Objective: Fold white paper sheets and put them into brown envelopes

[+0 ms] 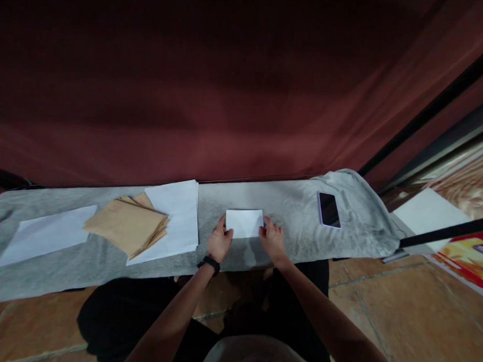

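Note:
A small white rectangle of paper point(245, 224), perhaps folded, is held level just above or on the grey cloth in front of me. My left hand point(219, 240) grips its left edge, thumb on top and fingers beneath. At the opposite edge my right hand point(272, 238) pinches it the same way. The fingertips under the paper are hidden. To the left of my left hand lies a stack of white sheets point(182, 218), partly covered by several brown envelopes point(124, 225).
Grey cloth point(295, 243) covers the long narrow surface. A phone point(329, 210) lies on it at the right, and more white paper point(46, 234) at the far left. Behind hangs a dark red curtain point(237, 120). A red and yellow printed package point(479, 263) is at the lower right.

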Available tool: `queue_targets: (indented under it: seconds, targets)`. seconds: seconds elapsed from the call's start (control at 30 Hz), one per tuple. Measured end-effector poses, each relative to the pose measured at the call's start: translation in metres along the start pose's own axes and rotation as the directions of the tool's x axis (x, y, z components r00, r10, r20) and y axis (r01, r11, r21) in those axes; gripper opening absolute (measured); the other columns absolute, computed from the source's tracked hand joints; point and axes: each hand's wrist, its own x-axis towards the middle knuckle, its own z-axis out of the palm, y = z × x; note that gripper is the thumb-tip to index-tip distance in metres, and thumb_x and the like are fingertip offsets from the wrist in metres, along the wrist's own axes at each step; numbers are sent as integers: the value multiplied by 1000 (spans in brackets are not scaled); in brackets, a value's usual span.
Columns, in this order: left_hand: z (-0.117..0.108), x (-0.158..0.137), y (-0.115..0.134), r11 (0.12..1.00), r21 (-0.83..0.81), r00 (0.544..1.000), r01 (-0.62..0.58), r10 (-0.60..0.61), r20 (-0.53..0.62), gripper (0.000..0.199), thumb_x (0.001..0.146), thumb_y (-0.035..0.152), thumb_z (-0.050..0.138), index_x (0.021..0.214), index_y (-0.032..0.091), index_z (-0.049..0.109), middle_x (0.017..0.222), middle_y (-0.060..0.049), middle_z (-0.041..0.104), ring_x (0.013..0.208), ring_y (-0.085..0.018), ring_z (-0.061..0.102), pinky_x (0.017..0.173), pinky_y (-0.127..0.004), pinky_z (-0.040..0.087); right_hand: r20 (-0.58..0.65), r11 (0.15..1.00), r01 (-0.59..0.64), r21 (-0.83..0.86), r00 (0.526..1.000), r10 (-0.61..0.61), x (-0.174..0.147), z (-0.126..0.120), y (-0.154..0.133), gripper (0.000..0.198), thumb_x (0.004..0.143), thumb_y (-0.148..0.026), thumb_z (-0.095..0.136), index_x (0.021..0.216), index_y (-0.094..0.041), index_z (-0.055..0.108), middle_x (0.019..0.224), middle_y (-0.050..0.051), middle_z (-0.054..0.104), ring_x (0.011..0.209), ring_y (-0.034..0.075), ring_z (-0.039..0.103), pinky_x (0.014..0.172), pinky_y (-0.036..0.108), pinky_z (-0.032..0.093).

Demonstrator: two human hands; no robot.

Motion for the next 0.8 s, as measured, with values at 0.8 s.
queue_targets:
  seconds: [0.8]
  targets:
    - [9, -6, 3, 954, 278, 992, -115, 126, -23, 45, 95, 18, 47, 138, 20, 59, 129, -15, 68, 118, -29, 63, 103, -45, 50, 129, 964, 227, -137, 969, -210, -4, 21, -40, 55, 104, -31, 48, 155, -11, 41, 162, 20, 39, 151, 30, 36, 121, 54, 32]
